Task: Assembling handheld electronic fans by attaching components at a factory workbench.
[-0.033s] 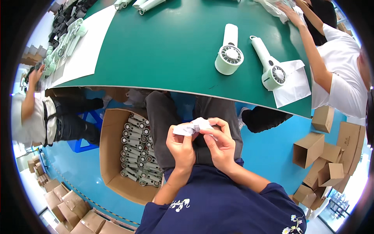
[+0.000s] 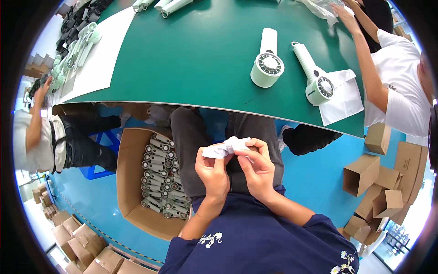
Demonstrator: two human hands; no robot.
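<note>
Over my lap, both hands pinch a crumpled white cloth or thin paper wipe [image 2: 226,148]; which of the two it is, I cannot tell. My left hand [image 2: 213,176] grips its left end between thumb and fingers. At its right end my right hand [image 2: 259,171] has thumb and fingertips closed on it. Beyond them on the table lies a pale green handheld fan [image 2: 268,68], its round grille facing up. To its right another handheld fan [image 2: 315,75] rests partly on a flat white sheet [image 2: 345,102].
The green table [image 2: 191,59] has its near edge beyond my knees. Left of my legs, a cardboard box [image 2: 130,182] holds many fans in rows. Co-workers stand at left and right; the right one's hands [image 2: 344,18] touch clear plastic [image 2: 321,10]. Open cartons [image 2: 362,173] lie at right.
My hands and the white piece stay almost still. At the far right, the co-worker's hands and the clear plastic have shifted slightly.
</note>
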